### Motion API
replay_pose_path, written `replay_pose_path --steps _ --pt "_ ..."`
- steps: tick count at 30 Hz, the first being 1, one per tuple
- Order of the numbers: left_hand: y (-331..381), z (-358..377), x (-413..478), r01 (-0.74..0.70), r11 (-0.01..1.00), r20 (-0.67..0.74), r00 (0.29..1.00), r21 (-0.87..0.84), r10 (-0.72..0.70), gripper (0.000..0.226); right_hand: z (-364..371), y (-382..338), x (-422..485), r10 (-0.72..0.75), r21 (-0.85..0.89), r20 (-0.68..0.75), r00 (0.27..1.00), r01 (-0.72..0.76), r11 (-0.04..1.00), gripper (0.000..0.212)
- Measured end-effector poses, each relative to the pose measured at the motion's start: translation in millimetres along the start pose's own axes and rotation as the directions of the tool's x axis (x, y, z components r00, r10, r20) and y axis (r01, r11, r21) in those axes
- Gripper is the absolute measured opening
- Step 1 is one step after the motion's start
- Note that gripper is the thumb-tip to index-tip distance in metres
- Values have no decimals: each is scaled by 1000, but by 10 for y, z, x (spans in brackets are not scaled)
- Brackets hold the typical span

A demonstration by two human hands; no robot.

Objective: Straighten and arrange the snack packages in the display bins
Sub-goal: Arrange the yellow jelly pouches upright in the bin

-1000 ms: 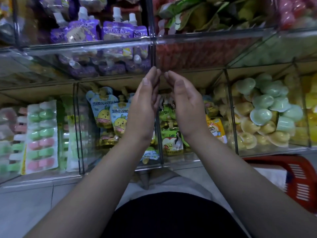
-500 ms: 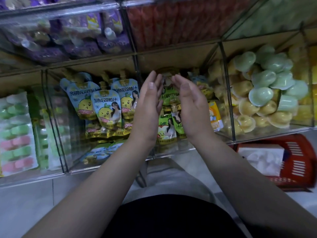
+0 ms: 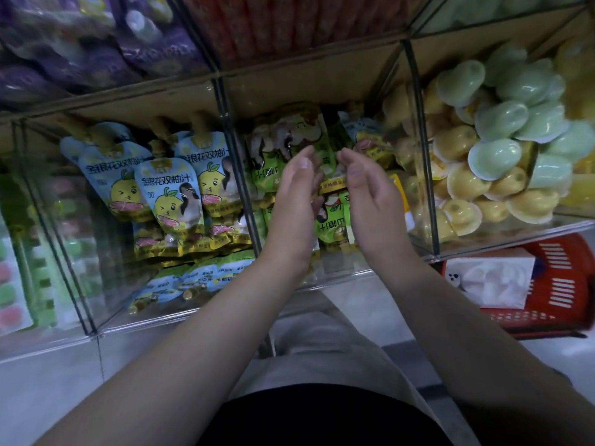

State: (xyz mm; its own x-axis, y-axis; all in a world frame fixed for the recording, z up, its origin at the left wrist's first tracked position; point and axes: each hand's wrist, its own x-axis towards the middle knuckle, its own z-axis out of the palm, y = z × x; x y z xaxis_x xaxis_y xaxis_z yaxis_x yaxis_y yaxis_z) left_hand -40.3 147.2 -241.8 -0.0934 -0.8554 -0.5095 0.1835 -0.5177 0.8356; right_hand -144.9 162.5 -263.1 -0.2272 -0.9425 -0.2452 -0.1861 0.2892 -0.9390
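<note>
Clear display bins line the low shelf. The middle bin holds green juice pouches, some upside down. My left hand and my right hand are raised side by side in front of this bin, palms facing each other, fingers fairly straight and holding nothing. The fingertips reach toward the upper green pouches; whether they touch is unclear. The bin to the left holds blue and yellow spouted juice pouches, several standing and a few lying flat at the front.
To the right, another bin is filled with green and yellow jelly cups. A red basket with a tissue pack sits on the floor at the right. Purple pouches fill an upper bin. Pink-and-green candy packs are at far left.
The view has moved down and closer to the lower bins. Both hands have come down from the upper shelf edge to the green pouch bin, still open and side by side.
</note>
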Motion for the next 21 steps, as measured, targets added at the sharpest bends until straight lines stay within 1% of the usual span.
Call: replay_pose_path --steps 3,7,11,12,14,16,18,19,21 --pt "-71 55 43 47 999 -14 999 10 -47 50 -61 126 14 7 -64 -12 1000 -8 998 47" --pt "-201 136 109 149 988 -20 989 34 -148 39 -161 272 30 -45 -188 -49 998 35 982 50" --pt "-295 235 200 256 966 -34 966 47 -255 37 -291 407 79 -163 -352 -143 976 103 930 42" --pt "-319 258 226 284 957 -37 959 53 -282 38 -318 441 94 -184 -368 -168 968 112 923 40" --pt "-358 303 266 318 945 -43 948 69 -316 46 -353 491 119 -209 -380 -181 961 127 916 38" --pt "-372 335 298 338 936 -51 941 93 -335 60 -361 542 137 -224 -406 -160 961 143 902 34" --pt "-385 347 320 354 928 -60 935 111 -349 64 -347 613 157 -200 -402 -153 968 124 907 25" --pt "-393 351 323 364 925 -68 931 106 -359 62 -334 634 166 -157 -372 -166 974 86 924 21" --pt "-428 339 330 404 909 -107 913 98 -394 66 -299 638 177 -27 -260 -189 982 -23 965 23"
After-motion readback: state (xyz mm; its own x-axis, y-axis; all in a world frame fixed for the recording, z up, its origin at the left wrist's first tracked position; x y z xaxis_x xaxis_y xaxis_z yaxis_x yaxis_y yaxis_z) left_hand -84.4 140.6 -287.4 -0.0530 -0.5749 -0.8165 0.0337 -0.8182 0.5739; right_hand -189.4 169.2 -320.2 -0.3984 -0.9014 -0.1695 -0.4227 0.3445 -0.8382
